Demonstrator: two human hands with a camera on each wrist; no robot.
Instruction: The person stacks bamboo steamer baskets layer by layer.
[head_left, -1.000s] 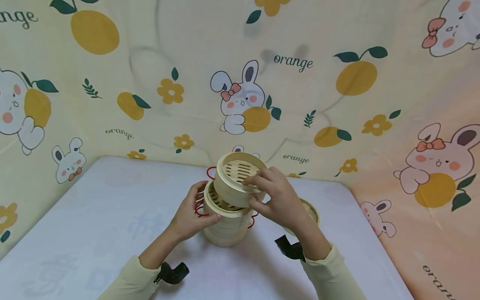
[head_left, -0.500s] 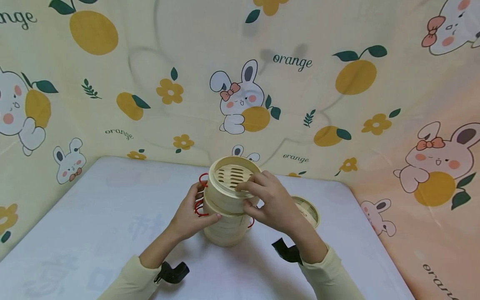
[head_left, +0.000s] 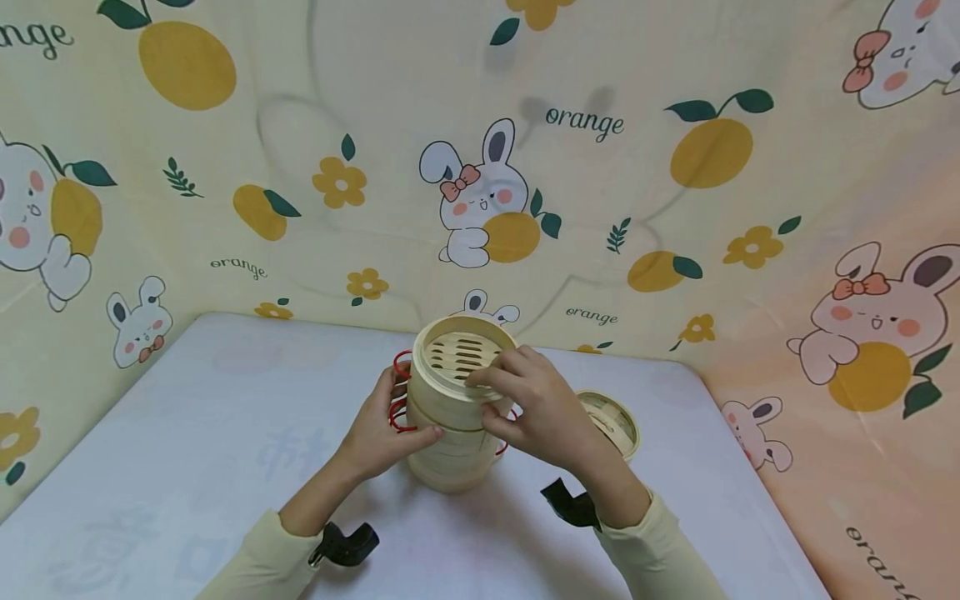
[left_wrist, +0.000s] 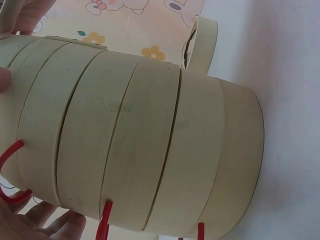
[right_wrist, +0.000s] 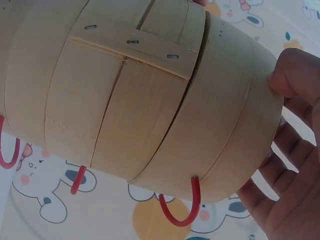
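A stack of round bamboo steamer baskets [head_left: 450, 462] stands on the table, with red loop handles at its sides. On top sits the uppermost steamer basket [head_left: 447, 390], its slotted floor facing up. My right hand [head_left: 543, 408] pinches the near right rim of that basket, fingertips inside and thumb outside. From the left, my left hand [head_left: 382, 429] holds the stack, thumb across the front and fingers round the far side. In the left wrist view the basket walls [left_wrist: 135, 135] lie flush, one against another. The right wrist view shows a stapled bamboo strip [right_wrist: 132, 47] on the wall.
A round bamboo lid [head_left: 628, 425] lies on the white table [head_left: 247, 442] to the right of the stack, partly behind my right forearm. A patterned cloth backdrop [head_left: 360, 100] rises behind and beside the table.
The top basket, earlier held tilted above the stack, has come down and left with my right hand and now sits level on the baskets below. My left hand has stayed in place.
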